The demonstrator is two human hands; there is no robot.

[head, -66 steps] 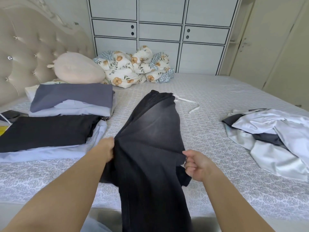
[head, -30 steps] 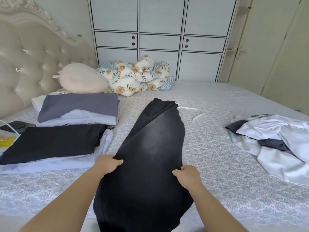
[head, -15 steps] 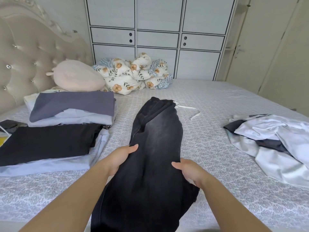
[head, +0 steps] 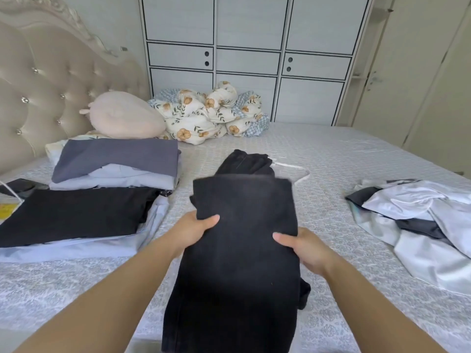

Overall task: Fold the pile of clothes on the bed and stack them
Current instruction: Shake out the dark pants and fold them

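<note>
Two hands, left (head: 193,229) and right (head: 303,247), gripping black trousers (head: 242,250) at mid-length, near bed's (head: 331,159) front edge. Folding underway: lifted half going over far end. Next: lay flat, then onto folded stacks (head: 76,215) left; unfolded clothes (head: 418,220) right.

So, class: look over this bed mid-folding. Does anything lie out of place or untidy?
Yes. A crumpled heap of white and dark clothes lies unfolded at the bed's right side, unlike the flat folded stacks on the left. A loose white cord trails beside the black trousers that both hands grip.
</note>
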